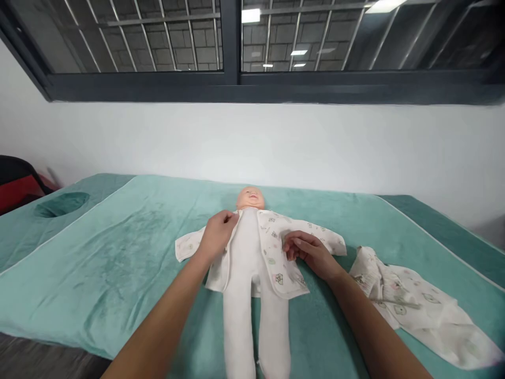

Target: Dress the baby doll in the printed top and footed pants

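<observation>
A baby doll point(245, 258) with a white cloth body and a smooth plastic head lies on its back. It wears a white printed baby jacket point(276, 252) that hangs open at the front, with both sleeves spread out sideways. My left hand point(219, 231) pinches the jacket's front edge near the neck, on the left side of the picture. Over the opposite front panel is my right hand point(310, 252), fingers loosely bent and holding nothing I can see. Whether its fingertips touch the cloth, I cannot tell.
Crumpled printed baby clothing point(422, 305) lies to the right of the doll. A green cover point(118, 252) is spread over the bed, which has a round hole point(62, 204) at left. Behind stand a white wall and a dark-framed window point(232, 92). A red and black object point(19, 184) is at far left.
</observation>
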`<control>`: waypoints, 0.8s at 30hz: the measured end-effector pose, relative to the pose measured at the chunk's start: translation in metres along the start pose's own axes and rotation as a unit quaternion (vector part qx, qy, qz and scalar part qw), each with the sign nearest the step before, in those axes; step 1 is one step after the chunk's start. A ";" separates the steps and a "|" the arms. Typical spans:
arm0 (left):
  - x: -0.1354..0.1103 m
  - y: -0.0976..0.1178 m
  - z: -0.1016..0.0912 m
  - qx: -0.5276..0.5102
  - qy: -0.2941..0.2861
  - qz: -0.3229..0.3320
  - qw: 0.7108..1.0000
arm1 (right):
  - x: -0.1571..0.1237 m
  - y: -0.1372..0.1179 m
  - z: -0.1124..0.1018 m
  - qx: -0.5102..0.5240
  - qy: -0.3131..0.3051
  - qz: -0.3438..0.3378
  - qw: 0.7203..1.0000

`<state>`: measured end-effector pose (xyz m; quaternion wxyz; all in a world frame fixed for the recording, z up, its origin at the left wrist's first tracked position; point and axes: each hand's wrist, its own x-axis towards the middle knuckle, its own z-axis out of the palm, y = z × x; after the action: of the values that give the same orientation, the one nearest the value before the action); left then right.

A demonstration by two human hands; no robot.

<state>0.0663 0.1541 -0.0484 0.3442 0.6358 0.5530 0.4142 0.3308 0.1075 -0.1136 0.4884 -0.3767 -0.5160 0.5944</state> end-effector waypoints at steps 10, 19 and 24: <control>-0.017 -0.027 -0.028 0.035 0.000 0.005 0.999 | 0.002 0.009 -0.010 -0.205 0.140 0.044 0.968; -0.020 -0.071 -0.019 -0.013 -0.112 0.001 0.994 | 0.005 0.009 0.007 -0.482 0.125 -0.040 0.866; -0.002 -0.073 0.014 -0.185 -0.105 -0.031 0.977 | 0.010 0.007 0.009 -0.411 0.105 -0.115 0.898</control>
<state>0.0487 0.1639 -0.1199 0.5245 0.5838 0.4472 0.4290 0.3186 0.1156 -0.1182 0.4063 -0.5424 -0.6998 0.2256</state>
